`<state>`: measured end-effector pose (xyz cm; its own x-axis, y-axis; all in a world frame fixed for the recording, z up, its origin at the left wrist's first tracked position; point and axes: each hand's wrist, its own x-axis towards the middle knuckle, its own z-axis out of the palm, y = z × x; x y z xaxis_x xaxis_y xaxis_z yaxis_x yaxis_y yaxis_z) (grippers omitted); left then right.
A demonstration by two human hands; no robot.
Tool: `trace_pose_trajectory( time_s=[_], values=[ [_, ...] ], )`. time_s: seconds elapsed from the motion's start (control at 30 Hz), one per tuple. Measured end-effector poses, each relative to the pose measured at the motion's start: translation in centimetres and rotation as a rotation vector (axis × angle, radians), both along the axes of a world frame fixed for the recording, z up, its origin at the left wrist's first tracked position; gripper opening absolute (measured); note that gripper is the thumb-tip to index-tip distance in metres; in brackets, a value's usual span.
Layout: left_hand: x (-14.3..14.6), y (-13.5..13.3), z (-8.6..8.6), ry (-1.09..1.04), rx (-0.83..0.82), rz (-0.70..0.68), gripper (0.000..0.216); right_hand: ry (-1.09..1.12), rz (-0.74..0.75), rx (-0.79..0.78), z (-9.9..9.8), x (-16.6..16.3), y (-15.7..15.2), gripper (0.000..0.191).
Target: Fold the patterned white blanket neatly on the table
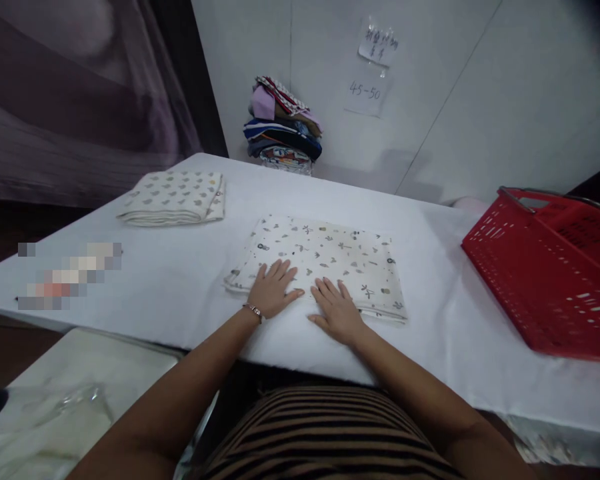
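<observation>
A folded cream cloth with small printed figures (330,257) lies flat on the white table (180,273) in front of me. My left hand (273,290) rests palm down on its near left edge, fingers stretched out; a thin bracelet circles that wrist. Beside it, my right hand (337,310) lies flat on the cloth's near edge, fingers also spread. Neither hand grips anything.
A second folded patterned cloth (173,197) sits at the far left of the table. A stack of coloured folded clothes (283,127) stands against the back wall. A red plastic basket (555,267) occupies the right side. Paper notes (373,67) hang on the wall.
</observation>
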<state>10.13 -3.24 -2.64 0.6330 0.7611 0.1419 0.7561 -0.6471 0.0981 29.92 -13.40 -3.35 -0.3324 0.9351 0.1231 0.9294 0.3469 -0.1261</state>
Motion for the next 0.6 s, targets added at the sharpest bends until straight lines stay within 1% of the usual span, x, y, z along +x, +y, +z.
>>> trace_pose_trajectory(
  time_s=[0.13, 0.2, 0.27, 0.37, 0.5, 0.6],
  values=[
    [-1.0, 0.1, 0.4, 0.02, 0.013, 0.0, 0.063, 0.01, -0.003, 0.006, 0.0, 0.0, 0.0, 0.066],
    [-2.3, 0.3, 0.4, 0.037, 0.037, 0.069, 0.063, 0.014, -0.002, 0.005, 0.1, 0.0, 0.0, 0.066],
    [-4.0, 0.5, 0.3, 0.052, 0.068, 0.181, 0.063, 0.017, -0.001, -0.002, 0.1, -0.1, 0.0, 0.066],
    [-5.9, 0.9, 0.0, 0.065, 0.087, 0.27, 0.06, 0.024, -0.008, -0.014, 0.3, -0.3, 0.0, 0.066],
    [-6.5, 1.0, -0.1, 0.077, 0.083, 0.29, 0.059, 0.037, 0.0, -0.052, 1.0, 0.0, -0.1, 0.064],
    [-6.3, 0.9, 0.1, 0.076, 0.066, 0.285, 0.06, 0.038, -0.043, -0.085, 1.3, 1.8, -1.6, 0.061]
  ],
)
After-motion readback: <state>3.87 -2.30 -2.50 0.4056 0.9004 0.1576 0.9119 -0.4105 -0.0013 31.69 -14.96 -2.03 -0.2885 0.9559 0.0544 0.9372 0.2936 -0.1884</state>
